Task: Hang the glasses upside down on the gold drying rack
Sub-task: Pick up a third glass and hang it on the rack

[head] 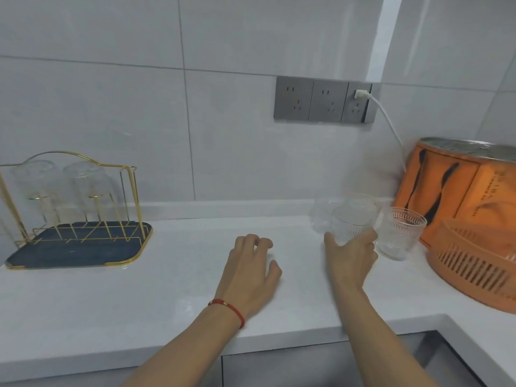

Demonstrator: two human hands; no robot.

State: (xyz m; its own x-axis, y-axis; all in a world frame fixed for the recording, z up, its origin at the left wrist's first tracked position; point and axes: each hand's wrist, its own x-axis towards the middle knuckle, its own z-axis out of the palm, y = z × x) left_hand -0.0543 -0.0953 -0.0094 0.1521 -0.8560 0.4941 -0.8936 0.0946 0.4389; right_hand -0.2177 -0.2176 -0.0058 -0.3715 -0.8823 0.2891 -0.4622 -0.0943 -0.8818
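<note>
Closing around a ribbed clear glass (352, 220), the right hand (352, 256) has its fingers and thumb wrapped about the lower wall, the grip partly closed on it. That glass is blurred, its mouth toward the top and tipped a little toward the wall, its long axis near upright; whether its base touches the table (167, 289) cannot be told. Just behind it to the left stands another clear glass (321, 216), faint and hard to make out. Just to the right a third glass (399, 233) with a ribbed wall stands upright on the table, mouth up, beside the hand.

The left hand (251, 272) hangs low over the table with its fingers curled loosely and nothing in its grip; a red cord bracelet (227, 310) circles the wrist.

Well apart on the left, the gold drying rack (131, 196) stands on a dark blue tray (69, 250) with a gold edge. Two clear glasses (83, 185) hang on its pegs mouth down, bases up, long axes upright.

At the right edge sit an orange slatted basket (474, 263) and an orange box (458, 188) behind it. A white cable (389, 121) runs from a grey wall socket (324, 99) down toward the box.
</note>
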